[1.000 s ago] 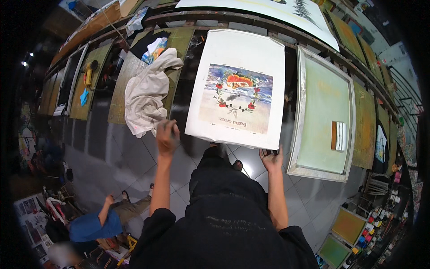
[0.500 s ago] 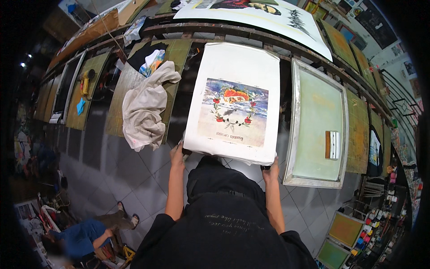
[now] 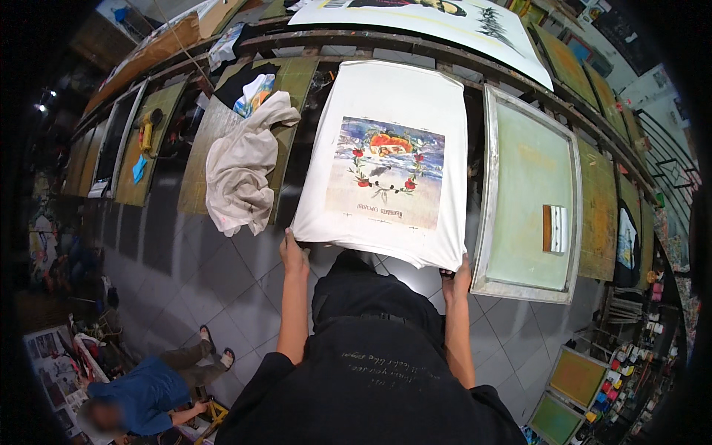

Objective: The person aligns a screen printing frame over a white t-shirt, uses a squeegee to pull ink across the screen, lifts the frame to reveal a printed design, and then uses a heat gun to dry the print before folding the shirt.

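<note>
A white printed cloth (image 3: 400, 93) lies over a flat board in front of me, its far end squared off and its near edge loose and wavy. It bears a colourful picture with a ring of red flowers. My left hand (image 3: 294, 257) grips the near left corner, drawing it out sideways. At the near right corner, my right hand (image 3: 457, 280) is closed on the same edge, its fingertips partly hidden under the fabric. The board beneath is covered by the cloth.
To the right stands a framed screen (image 3: 528, 178) with a wood-handled squeegee (image 3: 555, 228) on it. On the left, a crumpled beige cloth (image 3: 241, 174) hangs over a board (image 3: 195, 185). A yellow heat gun (image 3: 147, 133) lies farther left. Another person (image 3: 152, 393) is at lower left.
The cloth's near edge, earlier snug around the board, is now pulled wider and looser. Both hands have spread slightly apart with its corners. The other person has shifted.
</note>
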Action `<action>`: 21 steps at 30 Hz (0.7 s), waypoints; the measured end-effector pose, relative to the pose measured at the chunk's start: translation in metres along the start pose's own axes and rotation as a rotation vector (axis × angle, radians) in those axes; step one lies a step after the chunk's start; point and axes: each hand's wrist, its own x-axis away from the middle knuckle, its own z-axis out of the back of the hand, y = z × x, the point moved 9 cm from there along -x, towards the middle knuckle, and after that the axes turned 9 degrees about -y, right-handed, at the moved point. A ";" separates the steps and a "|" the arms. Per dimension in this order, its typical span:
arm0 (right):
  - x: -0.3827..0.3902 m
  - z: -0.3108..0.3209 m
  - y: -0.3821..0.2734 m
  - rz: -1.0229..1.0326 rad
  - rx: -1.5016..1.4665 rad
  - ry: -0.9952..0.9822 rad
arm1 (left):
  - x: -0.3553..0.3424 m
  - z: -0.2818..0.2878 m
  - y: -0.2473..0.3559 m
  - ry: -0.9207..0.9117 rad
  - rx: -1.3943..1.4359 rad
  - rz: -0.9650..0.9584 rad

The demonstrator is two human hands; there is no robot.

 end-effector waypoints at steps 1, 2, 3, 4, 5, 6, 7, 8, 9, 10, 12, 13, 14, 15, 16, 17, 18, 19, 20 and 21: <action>0.000 0.001 0.001 -0.010 -0.036 -0.006 | 0.001 -0.002 0.001 -0.023 0.021 -0.004; 0.001 0.000 0.000 -0.019 -0.072 -0.012 | 0.001 -0.003 0.003 -0.026 0.050 -0.018; 0.001 0.000 -0.001 -0.028 -0.107 -0.018 | -0.001 -0.005 0.003 -0.030 0.080 -0.031; 0.001 -0.003 -0.002 -0.023 -0.128 -0.045 | -0.002 -0.006 0.003 -0.035 0.110 -0.045; 0.002 -0.005 -0.003 -0.018 -0.149 -0.071 | -0.003 -0.004 0.003 -0.023 0.127 -0.030; 0.003 -0.008 -0.005 -0.012 -0.169 -0.096 | -0.004 -0.003 0.002 -0.010 0.143 -0.013; 0.009 -0.013 -0.009 -0.012 -0.181 -0.053 | -0.006 0.000 0.001 -0.005 0.167 -0.007; 0.014 -0.019 -0.012 -0.011 -0.193 -0.010 | -0.008 0.003 0.000 0.000 0.190 -0.001; 0.018 -0.020 -0.014 -0.010 -0.204 0.034 | -0.011 0.004 -0.002 -0.004 0.223 -0.005; 0.017 -0.018 -0.013 -0.002 -0.228 0.031 | -0.013 0.006 -0.003 -0.007 0.255 -0.009; 0.013 -0.014 -0.012 0.019 -0.275 0.028 | -0.010 0.000 -0.004 -0.055 0.344 -0.020; 0.012 -0.012 -0.012 0.025 -0.292 0.004 | -0.007 -0.007 -0.002 -0.080 0.389 -0.023; 0.012 -0.011 -0.011 0.031 -0.308 -0.020 | -0.003 -0.010 -0.003 -0.054 0.413 -0.004; 0.012 -0.010 -0.011 0.033 -0.324 -0.045 | 0.004 -0.015 0.001 -0.024 0.437 0.014; 0.011 -0.006 -0.009 0.039 -0.334 -0.057 | 0.008 -0.016 0.000 0.007 0.460 0.034; 0.010 -0.004 -0.006 0.045 -0.344 -0.069 | 0.010 -0.020 0.003 -0.013 0.485 0.034; 0.008 0.001 -0.003 0.048 -0.352 -0.080 | 0.012 -0.020 0.003 -0.028 0.510 0.036; 0.004 0.005 -0.004 0.065 -0.345 -0.149 | 0.013 -0.024 0.002 -0.047 0.537 0.040; 0.001 0.010 -0.005 0.082 -0.339 -0.218 | 0.014 -0.025 0.004 -0.053 0.523 0.037; 0.002 0.004 -0.008 0.097 -0.333 -0.291 | 0.014 -0.026 0.007 -0.058 0.509 0.031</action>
